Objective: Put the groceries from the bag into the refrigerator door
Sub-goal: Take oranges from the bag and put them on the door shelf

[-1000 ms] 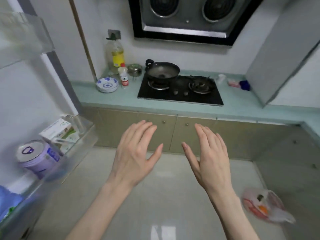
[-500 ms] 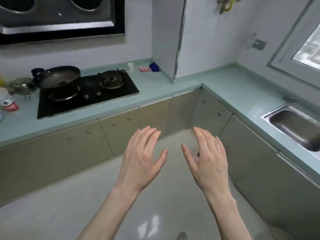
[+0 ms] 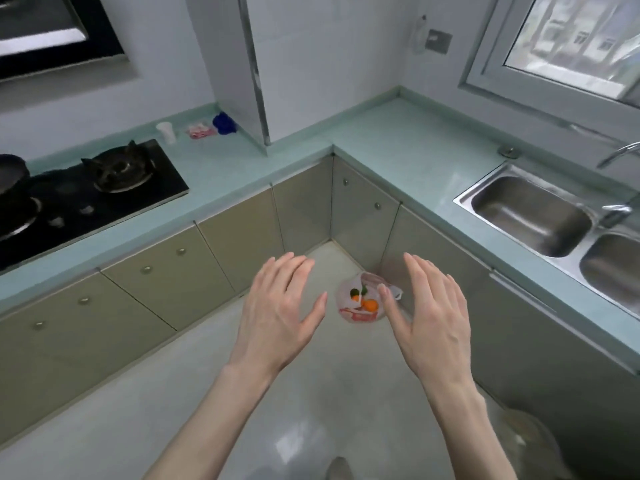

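Note:
A thin plastic grocery bag (image 3: 360, 303) lies on the pale floor in the corner where the two cabinet runs meet. Orange fruit with green leaves shows through it. My left hand (image 3: 280, 308) hovers to the left of the bag, fingers straight and spread, holding nothing. My right hand (image 3: 429, 313) hovers to the right of it, fingers straight, its thumb overlapping the bag's right edge in the view. Both hands are well above the floor. The refrigerator door is out of view.
Beige cabinets (image 3: 166, 275) under a teal counter (image 3: 391, 133) wrap the corner. A black gas hob (image 3: 86, 188) is at left, a steel double sink (image 3: 540, 213) at right. A second clear bag (image 3: 523, 441) lies blurred at the lower right floor.
My view has swung right, away from the refrigerator door and hob toward the sink corner. The grocery bag has come into view between my hands, which keep the same open pose.

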Tool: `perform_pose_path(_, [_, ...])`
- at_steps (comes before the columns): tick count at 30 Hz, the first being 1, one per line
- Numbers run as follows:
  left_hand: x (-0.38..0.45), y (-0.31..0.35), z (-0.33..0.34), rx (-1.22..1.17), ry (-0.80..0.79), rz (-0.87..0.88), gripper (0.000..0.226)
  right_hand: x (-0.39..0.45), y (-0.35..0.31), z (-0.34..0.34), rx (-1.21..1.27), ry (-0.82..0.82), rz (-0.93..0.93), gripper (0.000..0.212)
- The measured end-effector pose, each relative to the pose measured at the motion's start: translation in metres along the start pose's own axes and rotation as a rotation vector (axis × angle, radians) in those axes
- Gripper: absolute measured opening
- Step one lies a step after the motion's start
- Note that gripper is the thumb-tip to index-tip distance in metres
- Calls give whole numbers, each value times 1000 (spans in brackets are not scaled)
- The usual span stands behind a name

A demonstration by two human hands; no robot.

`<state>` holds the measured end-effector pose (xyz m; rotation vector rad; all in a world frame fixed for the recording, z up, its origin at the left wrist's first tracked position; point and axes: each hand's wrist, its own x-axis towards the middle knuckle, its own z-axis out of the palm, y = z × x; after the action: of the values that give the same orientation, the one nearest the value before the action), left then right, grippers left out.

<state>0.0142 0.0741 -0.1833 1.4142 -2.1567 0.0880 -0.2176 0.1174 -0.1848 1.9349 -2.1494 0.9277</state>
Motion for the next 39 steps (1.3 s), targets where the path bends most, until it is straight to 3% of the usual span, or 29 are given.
perform_pose_path(12, [78,-8,101,-116,-102,46,48,42,68,52,-44,-44,131,61])
perform_pose_path(25, [182,-73,227,-185,-277,111,49,136,96,171,-28,-99,215,59])
perform_pose_path(33, [188,-99,360,-253,-342,63,47,141,165,290,7,-176,223,57])
perform_pose_path(39, [155,-118,485,-264,-426,203,48,110,233,390,1,-233,225,62])
